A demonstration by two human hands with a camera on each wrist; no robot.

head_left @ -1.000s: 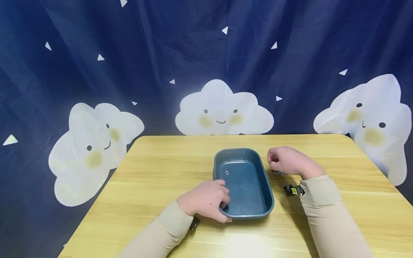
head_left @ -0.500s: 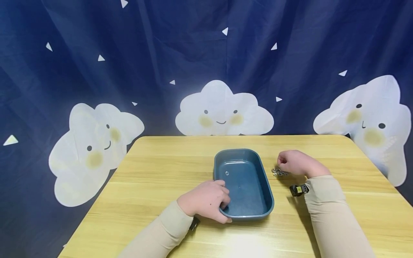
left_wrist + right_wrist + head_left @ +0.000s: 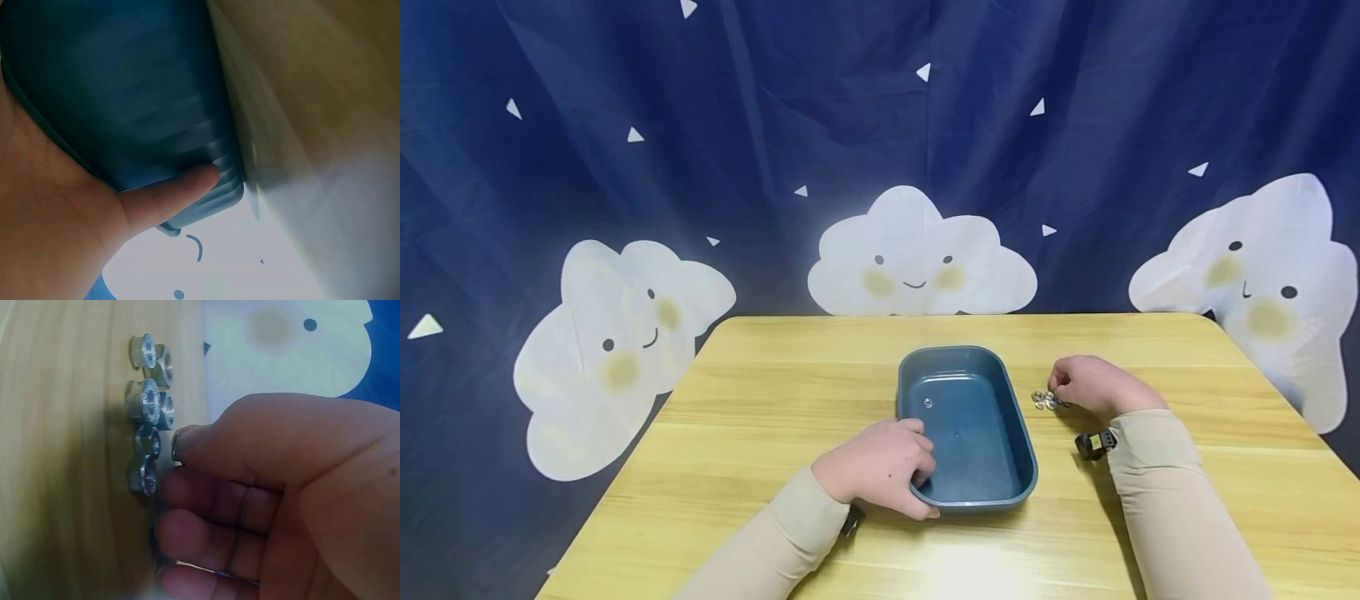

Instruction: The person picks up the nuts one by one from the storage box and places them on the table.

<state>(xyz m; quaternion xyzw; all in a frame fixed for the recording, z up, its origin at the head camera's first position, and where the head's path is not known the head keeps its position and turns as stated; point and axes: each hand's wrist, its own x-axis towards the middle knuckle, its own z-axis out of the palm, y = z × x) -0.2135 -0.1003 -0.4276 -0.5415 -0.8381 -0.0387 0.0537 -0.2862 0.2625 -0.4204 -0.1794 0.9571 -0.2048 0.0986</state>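
My left hand (image 3: 883, 467) grips the near left corner of a dark blue-green plastic tray (image 3: 973, 417), with fingers inside and thumb outside; in the left wrist view the thumb (image 3: 175, 190) lies along the tray's ribbed wall (image 3: 187, 131). One small metal nut (image 3: 928, 402) lies inside the tray. Right of the tray, my right hand (image 3: 1097, 385) is at a small cluster of silver nuts (image 3: 1042, 400) on the table. In the right wrist view several flange nuts (image 3: 149, 403) show, and a nut (image 3: 177, 447) is pinched at the thumb tip, mostly hidden by the thumb.
The wooden table (image 3: 775, 375) has its far edge against a dark blue curtain (image 3: 850, 125) printed with white clouds. Black wrist cameras (image 3: 1095, 444) sit at the sleeve cuffs.
My right hand has moved right and slightly toward me from beside the tray's far right side, uncovering more of the nuts. The left hand and tray have stayed in place.
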